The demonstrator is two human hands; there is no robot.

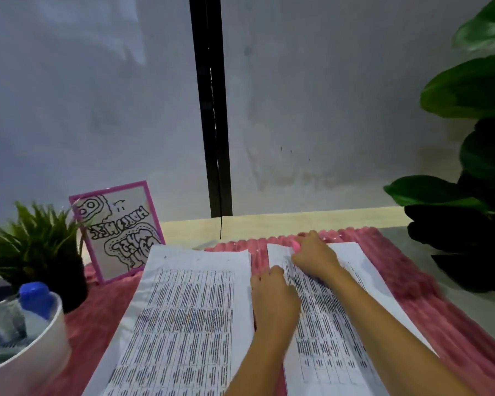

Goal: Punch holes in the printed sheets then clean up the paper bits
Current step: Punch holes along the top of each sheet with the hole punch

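1. Head view, looking down at a desk [297, 221] against a grey wall: a pink ribbed cloth [412, 281] is covering the desk, and two printed sheets are lying on it side by side, just apart.
2. The left sheet [183, 310] is lying flat with nothing touching it.
3. The left hand [272, 295] is resting knuckles up on the near-left edge of the right sheet [355, 295], fingers curled under; whether it is gripping the paper cannot be told.
4. The right hand [312, 255] is sitting on that sheet's far-left corner, fingers bent down; whether it is pinching cannot be told.
5. At left, a pink-framed drawing [117, 232] is leaning beside a small potted plant [32, 247], and a white tub [40, 347] is holding a blue-capped bottle [36, 298].
6. At right, large dark leaves [475, 138] are hanging over the desk.
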